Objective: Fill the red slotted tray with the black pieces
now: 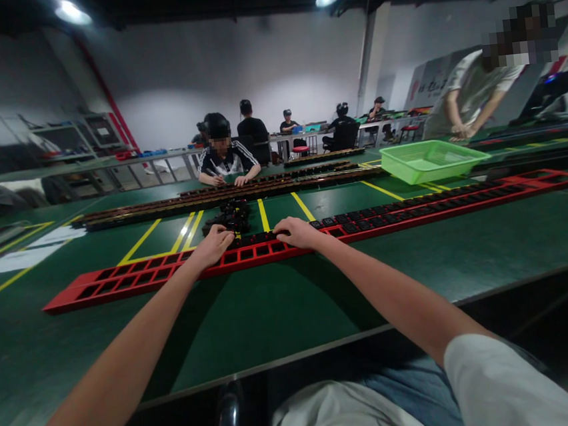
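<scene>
A red frame (268, 257) lies on the green table (283, 307), open tabletop between it and the near edge. Over it, left hand (214, 245) and right hand (296, 232) curl their fingers; whether they grasp anything, I cannot tell. Writing on the board (432, 81) beyond it is illegible.

Behind a light-green basket (428, 171), a person in a pale shirt (464, 78) leans forward. Left of the basket sits a person in a striped-sleeve shirt (229, 161); white papers (20, 259) lie much farther left of the basket.
</scene>
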### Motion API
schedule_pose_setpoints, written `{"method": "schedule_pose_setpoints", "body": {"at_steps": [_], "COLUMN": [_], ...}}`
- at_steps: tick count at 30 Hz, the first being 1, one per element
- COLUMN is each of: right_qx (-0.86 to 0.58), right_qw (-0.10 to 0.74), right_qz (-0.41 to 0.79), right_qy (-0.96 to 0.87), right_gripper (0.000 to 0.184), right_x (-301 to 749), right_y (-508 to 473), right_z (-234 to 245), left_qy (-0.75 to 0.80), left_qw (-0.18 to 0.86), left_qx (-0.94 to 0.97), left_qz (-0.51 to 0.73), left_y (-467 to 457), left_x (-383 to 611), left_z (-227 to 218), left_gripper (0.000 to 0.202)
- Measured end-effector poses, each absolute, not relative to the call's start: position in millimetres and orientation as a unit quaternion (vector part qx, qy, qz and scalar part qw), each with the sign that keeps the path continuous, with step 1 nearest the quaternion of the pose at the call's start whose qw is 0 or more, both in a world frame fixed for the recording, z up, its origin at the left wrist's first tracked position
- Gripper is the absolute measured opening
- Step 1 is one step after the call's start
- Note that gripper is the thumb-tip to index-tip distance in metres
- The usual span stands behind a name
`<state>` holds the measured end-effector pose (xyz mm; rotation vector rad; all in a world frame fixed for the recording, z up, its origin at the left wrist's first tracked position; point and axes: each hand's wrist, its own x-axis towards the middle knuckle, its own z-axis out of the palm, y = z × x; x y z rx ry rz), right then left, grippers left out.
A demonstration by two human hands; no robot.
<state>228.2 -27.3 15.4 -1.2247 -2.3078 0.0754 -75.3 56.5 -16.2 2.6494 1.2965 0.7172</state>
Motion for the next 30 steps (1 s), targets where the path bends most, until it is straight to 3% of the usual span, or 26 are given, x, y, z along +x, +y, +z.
{"method": "schedule_pose_setpoints", "body": {"at_steps": [9,22,26,30], "right_qx": [-0.465,-0.467,-0.466,-0.462], "right_qw": [0.248,0.238,0.262,0.355], "right_qz": [0.025,0.011,0.026,0.047], "right_qy": [-0.849,-0.851,-0.845,-0.811], "right_gripper": [0.022,0.023,0.022,0.034], "right_x": [229.0,228.4,229.4,222.7], "right_y": [-27.7,-26.4,-26.8,-34.4], "right_z": [15.0,13.5,13.4,21.6], "left_qy": [0.412,0.402,0.401,0.386], "left_qw": [0.001,-0.018,-0.03,-0.025], "left_qx": [0.866,0.861,0.854,0.854], "left_qz": [0.283,0.309,0.33,0.347], "left_y": [61.0,53.6,42.5,20.5], "left_x": [-74.0,-73.3,-69.2,-51.9], "left_z": [-16.7,-9.6,-1.2,7.0], "left_gripper": [0.042,0.039,0.036,0.043]}}
